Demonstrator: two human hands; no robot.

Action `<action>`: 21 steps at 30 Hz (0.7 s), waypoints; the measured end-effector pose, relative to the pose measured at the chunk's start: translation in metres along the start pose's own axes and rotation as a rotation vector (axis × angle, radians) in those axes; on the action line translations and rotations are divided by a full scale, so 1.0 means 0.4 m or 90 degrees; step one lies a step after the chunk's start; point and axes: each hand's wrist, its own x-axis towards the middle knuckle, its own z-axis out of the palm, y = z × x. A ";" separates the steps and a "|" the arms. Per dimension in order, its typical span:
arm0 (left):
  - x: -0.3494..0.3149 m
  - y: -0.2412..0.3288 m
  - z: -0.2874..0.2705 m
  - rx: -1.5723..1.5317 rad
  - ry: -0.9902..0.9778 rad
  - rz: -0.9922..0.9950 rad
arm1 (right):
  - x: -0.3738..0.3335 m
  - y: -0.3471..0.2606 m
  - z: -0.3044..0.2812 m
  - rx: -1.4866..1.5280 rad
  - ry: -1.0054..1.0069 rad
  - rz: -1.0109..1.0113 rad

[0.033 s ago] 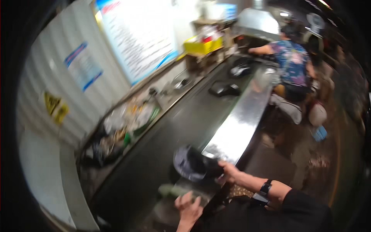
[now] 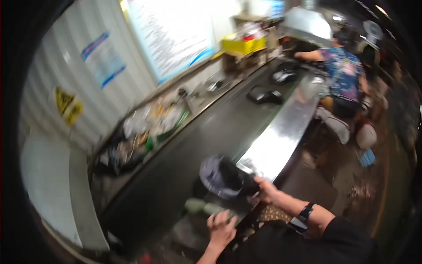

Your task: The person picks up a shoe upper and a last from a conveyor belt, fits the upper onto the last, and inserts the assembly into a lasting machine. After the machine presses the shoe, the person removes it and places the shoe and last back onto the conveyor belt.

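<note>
My right hand [image 2: 267, 190] is closed around the narrow end of a black, boot-like piece [image 2: 226, 178], with its broad, purple-grey rounded end turned left over the dark conveyor belt [image 2: 189, 145]. Blur hides finer detail of that piece. Just below it lies a dull green knobbed object [image 2: 198, 206] at the near part of the belt. My left hand [image 2: 222, 228] has its fingers bent against the right end of the green object; how firmly they grip is blurred.
A shiny metal ledge [image 2: 285, 136] runs along the belt's right side. Further along lie black pieces [image 2: 265, 95]. Clear bags and scraps [image 2: 154, 121] crowd the left border, with a yellow box [image 2: 244, 44] beyond. At the far right end a person in a patterned shirt [image 2: 340, 68] works.
The whole view has shifted, so everything appears further right and higher. Both hands stay at the same things, and the black piece remains in my right hand.
</note>
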 end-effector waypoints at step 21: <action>-0.031 -0.340 0.145 -0.364 0.201 -0.890 | -0.125 0.228 0.030 -0.796 -0.491 -0.604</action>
